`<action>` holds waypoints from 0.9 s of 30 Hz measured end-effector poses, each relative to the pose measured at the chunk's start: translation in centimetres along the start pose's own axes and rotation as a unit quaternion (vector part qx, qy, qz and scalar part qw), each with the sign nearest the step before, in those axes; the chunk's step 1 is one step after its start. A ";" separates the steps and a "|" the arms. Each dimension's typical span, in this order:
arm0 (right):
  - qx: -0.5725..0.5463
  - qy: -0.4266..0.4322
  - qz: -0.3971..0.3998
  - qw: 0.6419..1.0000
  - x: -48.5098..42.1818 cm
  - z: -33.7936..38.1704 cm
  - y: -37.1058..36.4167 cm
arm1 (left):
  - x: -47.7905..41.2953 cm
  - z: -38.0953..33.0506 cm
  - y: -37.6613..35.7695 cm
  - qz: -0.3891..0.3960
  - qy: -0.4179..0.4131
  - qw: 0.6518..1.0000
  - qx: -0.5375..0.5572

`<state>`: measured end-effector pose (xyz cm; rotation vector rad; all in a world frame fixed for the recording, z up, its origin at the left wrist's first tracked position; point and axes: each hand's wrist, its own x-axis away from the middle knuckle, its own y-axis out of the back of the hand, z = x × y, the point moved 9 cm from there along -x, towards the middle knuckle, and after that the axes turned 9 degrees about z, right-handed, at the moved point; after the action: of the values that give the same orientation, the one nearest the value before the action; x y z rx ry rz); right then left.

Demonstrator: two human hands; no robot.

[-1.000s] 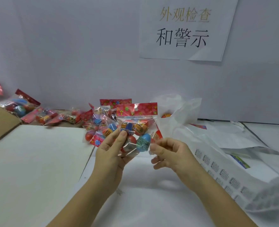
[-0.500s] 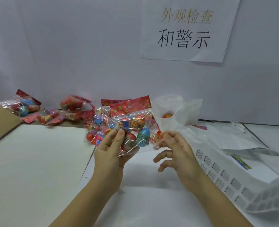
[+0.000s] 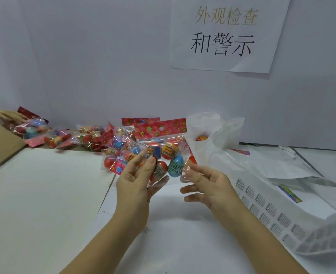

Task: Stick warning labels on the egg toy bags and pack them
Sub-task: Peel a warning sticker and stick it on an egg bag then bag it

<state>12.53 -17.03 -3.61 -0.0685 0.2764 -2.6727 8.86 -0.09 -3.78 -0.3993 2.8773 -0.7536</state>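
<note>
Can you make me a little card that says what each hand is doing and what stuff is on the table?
Left hand: holds the egg toy bag up
Right hand: fingertips at the bag's lower right corner, grip unclear
Behind the bag: pile of egg toy bags
Right side: warning label sheet, white plastic bag
Wall: paper sign
Left edge: cardboard box

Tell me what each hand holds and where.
Left hand pinches the clear plastic egg toy bag with red header at its lower left; right hand pinches its lower right corner.
</note>
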 end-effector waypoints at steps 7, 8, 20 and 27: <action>0.062 0.037 -0.028 0.997 0.2 1.0 0.7 | 0.0 -0.1 0.2 -0.011 -0.005 0.999 -0.031; 0.059 0.032 -0.027 0.997 0.2 0.9 0.6 | 0.0 -0.2 0.4 -0.015 -0.004 0.999 -0.031; -0.044 0.038 -0.025 0.998 0.3 1.0 0.5 | 0.6 -0.4 -0.6 0.004 -0.013 0.999 -0.046; -0.042 0.047 -0.041 0.997 0.3 1.2 1.1 | 0.6 0.1 0.2 -0.025 -0.007 0.998 -0.060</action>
<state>12.81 -18.36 -2.71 0.0216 0.4256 -2.7491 8.28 -0.10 -4.00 -0.4908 2.9194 -0.5837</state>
